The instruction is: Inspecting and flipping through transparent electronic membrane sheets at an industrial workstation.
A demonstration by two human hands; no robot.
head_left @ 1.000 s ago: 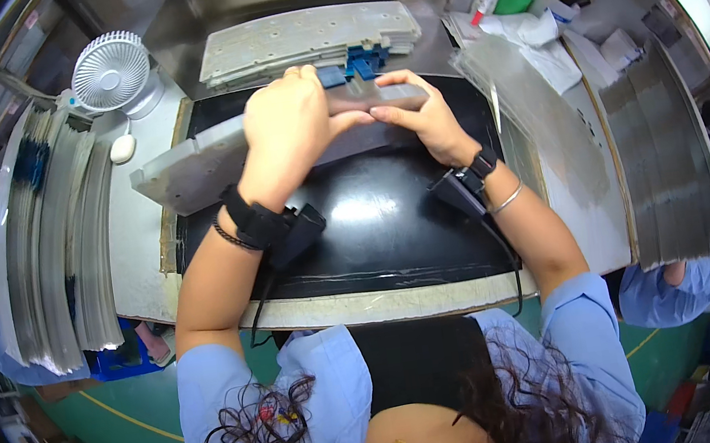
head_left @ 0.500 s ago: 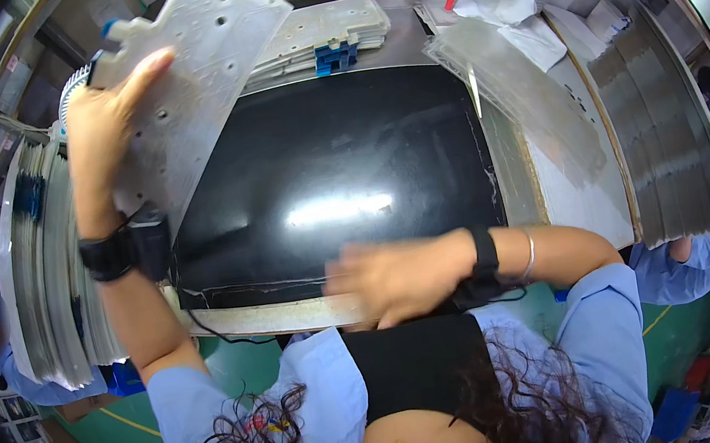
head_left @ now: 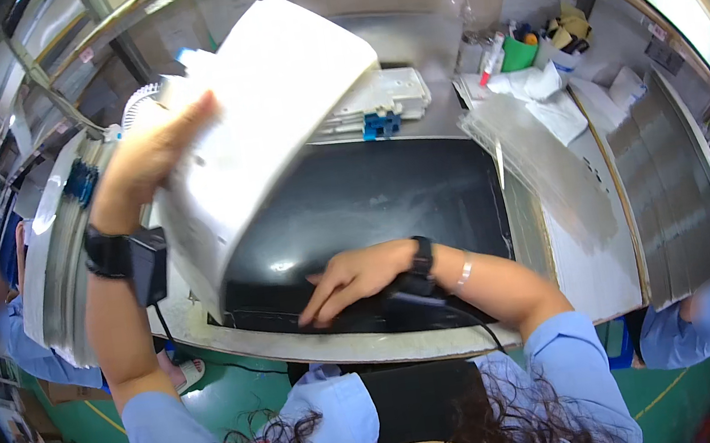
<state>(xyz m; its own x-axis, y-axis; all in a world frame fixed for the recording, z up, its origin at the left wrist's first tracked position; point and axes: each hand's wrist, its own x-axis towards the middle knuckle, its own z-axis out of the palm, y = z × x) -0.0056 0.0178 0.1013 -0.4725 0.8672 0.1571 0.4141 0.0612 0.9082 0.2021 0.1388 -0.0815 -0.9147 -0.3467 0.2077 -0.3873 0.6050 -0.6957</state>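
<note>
A large white plastic panel is tilted up at the left, gripped along its left edge by my left hand. The panel is bright with glare and slightly blurred. Its lower corner hangs over the left part of a black work mat. Over the mat's front part is my right hand, holding nothing, fingers stretched out and apart toward the left. Whether its fingertips touch the mat I cannot tell. Behind the mat lies a stack of similar white panels with a blue piece at its front edge.
Thin translucent sheets lie right of the mat. Upright stacks of grey sheets and pale panels stand at either side. A green container and white cloth are at the back right. Co-workers' blue sleeves show at both edges.
The view has shifted. My left hand has tilted the panel, so its lit face now shows. My right hand, blurred at the mat's front edge before, now lies over the mat with fingers stretched.
</note>
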